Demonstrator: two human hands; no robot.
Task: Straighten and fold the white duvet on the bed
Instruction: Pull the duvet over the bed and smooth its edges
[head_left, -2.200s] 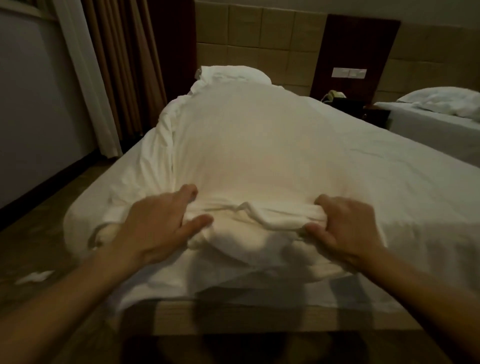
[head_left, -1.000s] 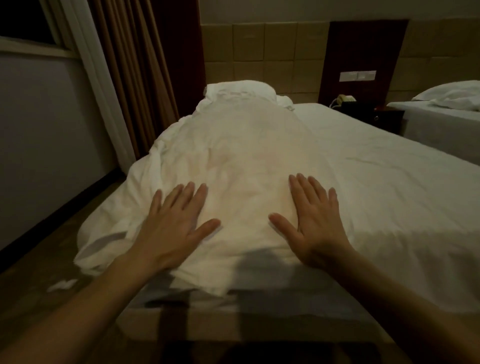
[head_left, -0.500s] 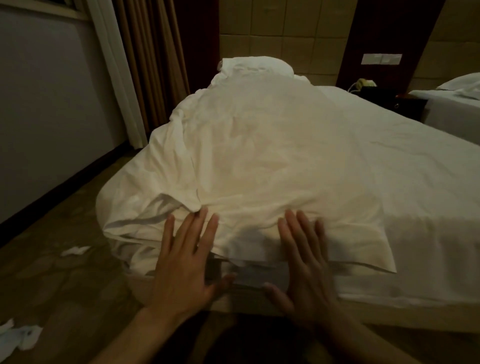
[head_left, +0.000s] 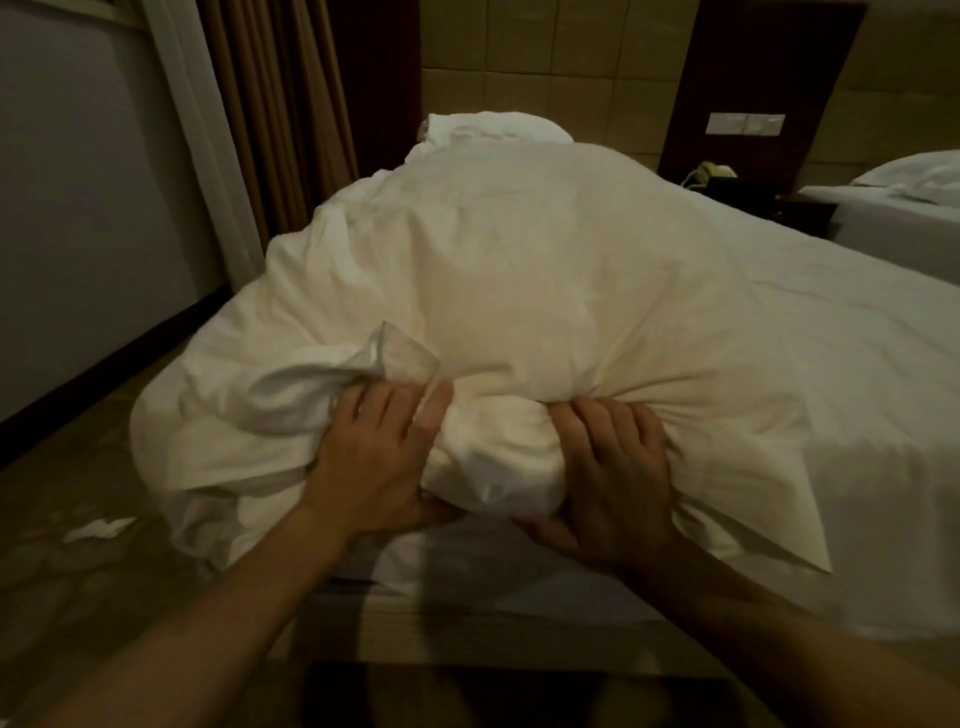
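The fingers (head_left: 602, 431) of the right hand (head_left: 613, 478) curl over a bunched roll of the white duvet (head_left: 519, 270) at the foot of the bed (head_left: 857, 332), and the left hand (head_left: 374, 457) grips the same bundle from the other side, thumb underneath. Half a second ago both hands lay flat and spread on the duvet's near edge; now they clutch it, and the cloth between them has gathered into a thick wad raised off the mattress. A loose corner (head_left: 400, 353) has flipped upward just above the left hand. The duvet lies heaped along the bed's left half, reaching up to the pillow (head_left: 488, 127) at the headboard. Its left edge spills over the mattress side toward the floor (head_left: 62, 561), where a scrap of paper (head_left: 98, 527) lies. The right half of the bed shows bare sheet. A second bed (head_left: 893, 228) stands well apart on the right.
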